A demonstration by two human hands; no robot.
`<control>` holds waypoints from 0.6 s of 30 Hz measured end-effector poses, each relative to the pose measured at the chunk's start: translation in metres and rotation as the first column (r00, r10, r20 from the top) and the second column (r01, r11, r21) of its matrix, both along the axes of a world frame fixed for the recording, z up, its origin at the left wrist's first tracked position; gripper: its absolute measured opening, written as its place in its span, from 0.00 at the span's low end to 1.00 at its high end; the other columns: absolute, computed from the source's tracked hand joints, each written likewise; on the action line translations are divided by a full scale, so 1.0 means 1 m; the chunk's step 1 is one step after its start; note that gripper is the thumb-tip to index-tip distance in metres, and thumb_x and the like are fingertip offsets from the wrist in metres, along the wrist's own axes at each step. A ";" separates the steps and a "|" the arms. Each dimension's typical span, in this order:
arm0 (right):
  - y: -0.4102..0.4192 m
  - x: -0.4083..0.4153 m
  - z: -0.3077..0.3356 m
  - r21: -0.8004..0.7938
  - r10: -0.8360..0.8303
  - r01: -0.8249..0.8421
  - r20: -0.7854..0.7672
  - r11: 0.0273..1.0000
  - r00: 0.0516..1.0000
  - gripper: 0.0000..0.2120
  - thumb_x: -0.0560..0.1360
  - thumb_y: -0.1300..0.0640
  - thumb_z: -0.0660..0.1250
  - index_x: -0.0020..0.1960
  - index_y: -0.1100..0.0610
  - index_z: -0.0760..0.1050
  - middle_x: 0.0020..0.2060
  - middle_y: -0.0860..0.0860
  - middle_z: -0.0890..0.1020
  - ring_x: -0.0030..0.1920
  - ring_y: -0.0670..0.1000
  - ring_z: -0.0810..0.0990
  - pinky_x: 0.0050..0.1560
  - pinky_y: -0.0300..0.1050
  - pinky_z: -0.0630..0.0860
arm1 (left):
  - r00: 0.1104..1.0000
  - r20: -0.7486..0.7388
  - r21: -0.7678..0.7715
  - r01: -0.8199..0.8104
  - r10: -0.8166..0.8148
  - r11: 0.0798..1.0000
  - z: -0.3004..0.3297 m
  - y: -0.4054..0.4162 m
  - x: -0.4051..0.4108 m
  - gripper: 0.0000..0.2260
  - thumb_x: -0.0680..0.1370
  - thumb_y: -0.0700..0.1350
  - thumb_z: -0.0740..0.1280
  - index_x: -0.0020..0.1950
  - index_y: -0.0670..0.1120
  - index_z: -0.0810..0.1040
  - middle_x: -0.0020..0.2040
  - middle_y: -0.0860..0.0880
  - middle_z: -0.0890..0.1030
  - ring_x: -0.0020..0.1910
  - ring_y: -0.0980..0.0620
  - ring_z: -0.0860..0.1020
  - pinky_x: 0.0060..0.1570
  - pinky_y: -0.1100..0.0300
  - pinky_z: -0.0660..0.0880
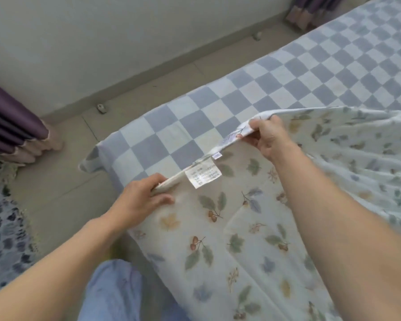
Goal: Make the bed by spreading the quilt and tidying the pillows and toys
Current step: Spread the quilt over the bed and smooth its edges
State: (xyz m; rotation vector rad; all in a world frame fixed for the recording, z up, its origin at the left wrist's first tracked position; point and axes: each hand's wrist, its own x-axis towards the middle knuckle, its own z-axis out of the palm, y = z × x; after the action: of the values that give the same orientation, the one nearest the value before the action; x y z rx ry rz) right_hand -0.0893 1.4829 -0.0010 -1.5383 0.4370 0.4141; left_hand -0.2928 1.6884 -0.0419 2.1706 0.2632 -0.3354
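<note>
A cream quilt (252,228) printed with leaves and cherries lies over the near part of the bed, its edge lifted. A white care label (203,175) hangs from that edge. My left hand (144,198) grips the quilt's edge at the bed's near corner, thumb on top. Further along the same edge, my right hand (267,137) pinches the quilt and holds it raised above the blue-and-white checked sheet (287,72). No pillows or toys are in view.
Beige tiled floor (67,181) runs along the bed's left side to a white wall (102,42). Purple curtains (7,126) hang at the left, and more (310,10) at the top right. A patterned fabric (2,228) lies at the left edge. My blue-clad leg (111,290) stands below.
</note>
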 end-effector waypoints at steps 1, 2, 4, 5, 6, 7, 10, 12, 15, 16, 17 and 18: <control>0.014 0.008 -0.001 0.024 0.010 -0.011 0.032 1.000 0.999 0.11 0.71 0.74 0.55 0.39 0.59 0.67 0.34 0.56 0.74 0.33 0.53 0.77 0.26 0.42 0.78 | 0.995 -0.093 -0.046 0.032 -0.036 0.998 -0.007 0.017 0.004 0.07 0.67 0.55 0.72 0.36 0.55 0.76 0.36 0.48 0.80 0.39 0.51 0.77 0.42 0.59 0.72; 0.027 0.015 -0.002 0.043 0.004 -0.007 0.061 0.999 0.998 0.11 0.70 0.75 0.56 0.39 0.60 0.67 0.33 0.56 0.74 0.32 0.53 0.77 0.27 0.42 0.79 | 0.978 -0.191 -0.046 0.081 -0.088 0.996 -0.018 0.036 0.006 0.06 0.68 0.51 0.73 0.35 0.53 0.77 0.36 0.48 0.81 0.40 0.51 0.78 0.43 0.56 0.73; 0.052 0.033 -0.007 0.072 -0.024 0.017 0.107 0.997 0.994 0.11 0.70 0.75 0.56 0.40 0.60 0.68 0.33 0.57 0.75 0.33 0.53 0.78 0.28 0.43 0.79 | 0.956 -0.271 -0.046 0.106 -0.114 0.993 -0.037 0.076 0.012 0.08 0.72 0.48 0.71 0.33 0.52 0.77 0.32 0.55 0.80 0.38 0.52 0.79 0.40 0.56 0.73; 0.063 0.042 -0.008 0.089 -0.043 0.032 0.120 0.995 0.992 0.10 0.71 0.75 0.56 0.41 0.61 0.68 0.34 0.57 0.75 0.33 0.54 0.78 0.28 0.44 0.79 | 0.966 -0.251 -0.070 0.054 -0.070 0.996 -0.043 0.095 0.016 0.09 0.73 0.49 0.68 0.33 0.51 0.76 0.29 0.58 0.77 0.35 0.55 0.76 0.37 0.59 0.71; 0.076 0.051 -0.008 0.101 -0.058 0.045 0.129 0.994 0.990 0.10 0.71 0.75 0.56 0.41 0.61 0.68 0.34 0.57 0.75 0.33 0.54 0.78 0.28 0.44 0.79 | 0.978 -0.209 -0.096 -0.027 0.006 0.995 -0.048 0.115 0.022 0.11 0.74 0.50 0.67 0.34 0.48 0.75 0.28 0.58 0.75 0.32 0.57 0.73 0.35 0.61 0.68; 0.090 0.060 -0.009 0.119 -0.077 0.061 0.133 0.991 0.988 0.10 0.71 0.75 0.57 0.42 0.61 0.68 0.34 0.57 0.75 0.32 0.53 0.79 0.29 0.44 0.79 | 0.980 -0.172 -0.109 -0.120 0.100 0.987 -0.053 0.133 0.031 0.12 0.75 0.49 0.65 0.35 0.45 0.75 0.28 0.56 0.74 0.32 0.57 0.72 0.35 0.62 0.67; 0.132 0.089 -0.010 0.132 -0.122 0.100 0.171 0.986 0.978 0.12 0.69 0.77 0.58 0.47 0.63 0.66 0.33 0.57 0.75 0.30 0.53 0.80 0.30 0.44 0.79 | 0.959 -0.066 -0.054 -0.278 0.274 0.959 -0.058 0.173 0.059 0.10 0.77 0.46 0.64 0.38 0.41 0.74 0.31 0.44 0.73 0.32 0.50 0.70 0.32 0.58 0.67; 0.161 0.109 -0.014 0.132 -0.134 0.109 0.198 0.985 0.971 0.14 0.68 0.77 0.59 0.48 0.63 0.66 0.36 0.58 0.76 0.34 0.54 0.80 0.32 0.45 0.80 | 0.952 -0.015 0.001 -0.305 0.305 0.952 -0.059 0.198 0.079 0.11 0.77 0.43 0.63 0.36 0.41 0.71 0.31 0.46 0.70 0.31 0.50 0.66 0.31 0.58 0.63; 0.203 0.134 -0.027 0.081 -0.141 0.126 0.204 0.989 0.969 0.14 0.69 0.75 0.59 0.50 0.62 0.66 0.44 0.62 0.76 0.42 0.57 0.79 0.33 0.44 0.79 | 0.944 -0.012 0.046 -0.330 0.331 0.943 -0.066 0.237 0.103 0.13 0.77 0.43 0.63 0.33 0.42 0.70 0.29 0.47 0.70 0.30 0.50 0.66 0.31 0.59 0.62; 0.215 0.141 -0.034 0.061 -0.144 0.134 0.204 0.989 0.968 0.14 0.68 0.75 0.59 0.51 0.63 0.66 0.46 0.62 0.75 0.42 0.58 0.79 0.32 0.44 0.79 | 0.943 -0.020 0.059 -0.329 0.331 0.942 -0.070 0.246 0.110 0.14 0.77 0.43 0.63 0.32 0.44 0.69 0.29 0.48 0.69 0.30 0.51 0.66 0.31 0.59 0.62; 0.222 0.146 -0.038 0.043 -0.149 0.144 0.207 0.989 0.967 0.14 0.68 0.75 0.59 0.51 0.63 0.66 0.46 0.63 0.75 0.42 0.58 0.79 0.32 0.44 0.79 | 0.944 -0.034 0.074 -0.326 0.329 0.943 -0.075 0.252 0.115 0.15 0.77 0.44 0.63 0.31 0.46 0.68 0.28 0.48 0.69 0.31 0.50 0.67 0.31 0.58 0.62; 0.228 0.152 -0.043 0.037 -0.159 0.154 0.211 0.987 0.965 0.14 0.68 0.75 0.59 0.51 0.63 0.66 0.45 0.63 0.75 0.42 0.58 0.79 0.32 0.44 0.79 | 0.942 -0.047 0.089 -0.328 0.332 0.941 -0.081 0.257 0.119 0.15 0.77 0.45 0.63 0.31 0.46 0.67 0.28 0.49 0.70 0.32 0.48 0.67 0.32 0.57 0.63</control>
State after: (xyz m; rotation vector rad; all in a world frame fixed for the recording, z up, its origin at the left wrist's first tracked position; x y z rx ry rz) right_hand 0.0629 1.7108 -0.0442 -1.4976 0.3813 0.1278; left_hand -0.1737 1.9452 -0.1229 2.1490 0.6769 -0.2022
